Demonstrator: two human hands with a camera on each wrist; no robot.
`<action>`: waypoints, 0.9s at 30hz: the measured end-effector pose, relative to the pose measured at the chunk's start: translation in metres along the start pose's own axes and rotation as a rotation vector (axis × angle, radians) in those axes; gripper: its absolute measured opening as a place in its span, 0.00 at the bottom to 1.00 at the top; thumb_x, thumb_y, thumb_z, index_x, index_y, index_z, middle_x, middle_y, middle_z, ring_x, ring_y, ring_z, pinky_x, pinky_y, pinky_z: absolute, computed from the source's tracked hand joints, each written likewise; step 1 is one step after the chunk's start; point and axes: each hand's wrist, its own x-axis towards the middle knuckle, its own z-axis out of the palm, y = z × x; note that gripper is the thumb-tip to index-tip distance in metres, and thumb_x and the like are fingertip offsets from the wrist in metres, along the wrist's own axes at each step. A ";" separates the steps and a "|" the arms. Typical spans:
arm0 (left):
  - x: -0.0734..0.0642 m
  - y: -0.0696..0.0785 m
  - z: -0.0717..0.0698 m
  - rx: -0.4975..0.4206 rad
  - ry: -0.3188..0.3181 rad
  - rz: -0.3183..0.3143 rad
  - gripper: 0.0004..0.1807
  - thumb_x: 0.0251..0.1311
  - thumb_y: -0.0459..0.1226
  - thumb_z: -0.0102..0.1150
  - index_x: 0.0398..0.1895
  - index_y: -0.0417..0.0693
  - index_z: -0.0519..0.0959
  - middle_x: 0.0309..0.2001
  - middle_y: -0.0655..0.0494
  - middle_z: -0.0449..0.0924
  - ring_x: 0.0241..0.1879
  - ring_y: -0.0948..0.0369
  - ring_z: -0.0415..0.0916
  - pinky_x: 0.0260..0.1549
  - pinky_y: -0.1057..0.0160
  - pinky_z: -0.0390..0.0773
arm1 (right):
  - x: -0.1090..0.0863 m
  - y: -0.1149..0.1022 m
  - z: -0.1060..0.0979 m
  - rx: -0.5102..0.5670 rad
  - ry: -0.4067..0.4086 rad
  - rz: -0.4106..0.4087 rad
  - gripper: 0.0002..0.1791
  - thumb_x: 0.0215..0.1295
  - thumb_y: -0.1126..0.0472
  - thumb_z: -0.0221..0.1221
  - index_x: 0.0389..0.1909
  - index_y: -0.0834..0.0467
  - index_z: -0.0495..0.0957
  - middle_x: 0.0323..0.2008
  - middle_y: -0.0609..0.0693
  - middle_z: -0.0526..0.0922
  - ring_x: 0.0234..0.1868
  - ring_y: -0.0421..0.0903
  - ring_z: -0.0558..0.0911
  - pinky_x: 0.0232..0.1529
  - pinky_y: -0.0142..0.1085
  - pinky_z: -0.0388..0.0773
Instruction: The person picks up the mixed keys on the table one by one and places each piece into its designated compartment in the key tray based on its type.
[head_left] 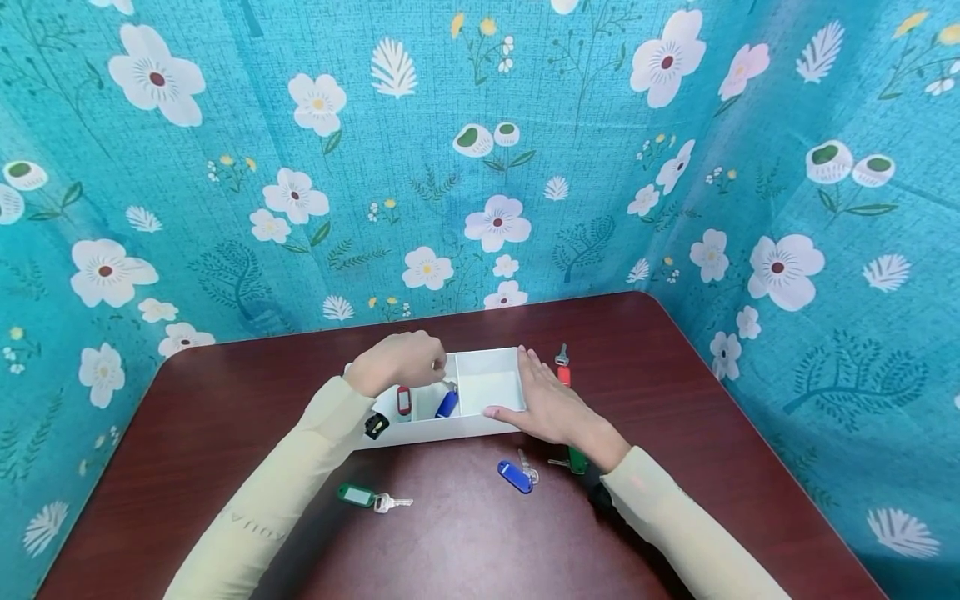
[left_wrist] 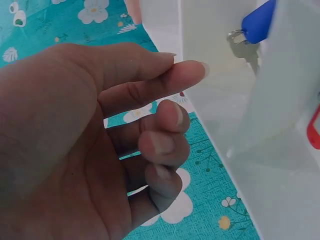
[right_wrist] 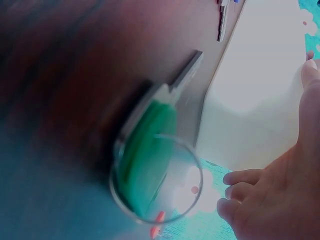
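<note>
A white divided box [head_left: 427, 430] sits on the dark red table. My left hand [head_left: 405, 362] is over its back edge; the thumb and index finger touch at the tips, the other fingers are loosely bent, and nothing shows between them. Near those fingertips, a key with a blue tag [left_wrist: 257, 25] lies in a compartment. A red key tag [left_wrist: 314, 130] lies past a divider from it. My right hand [head_left: 551, 400] rests on the box's right end, fingers extended along the wall, thumb at the front corner.
In front of the box lie keys with a green tag [head_left: 357, 495] and a blue tag [head_left: 515, 477]. Another green-tagged key [right_wrist: 147, 155] is beneath my right wrist. A red-tagged key [head_left: 563, 373] lies right of the box. A flowered curtain [head_left: 420, 167] hangs behind the table.
</note>
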 end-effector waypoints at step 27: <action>-0.060 0.003 0.012 -0.040 0.096 0.031 0.10 0.72 0.39 0.63 0.51 0.48 0.86 0.27 0.63 0.83 0.22 0.66 0.75 0.28 0.65 0.76 | 0.000 -0.001 0.000 -0.064 0.007 0.006 0.72 0.60 0.12 0.45 0.85 0.63 0.36 0.87 0.60 0.40 0.88 0.60 0.39 0.85 0.57 0.51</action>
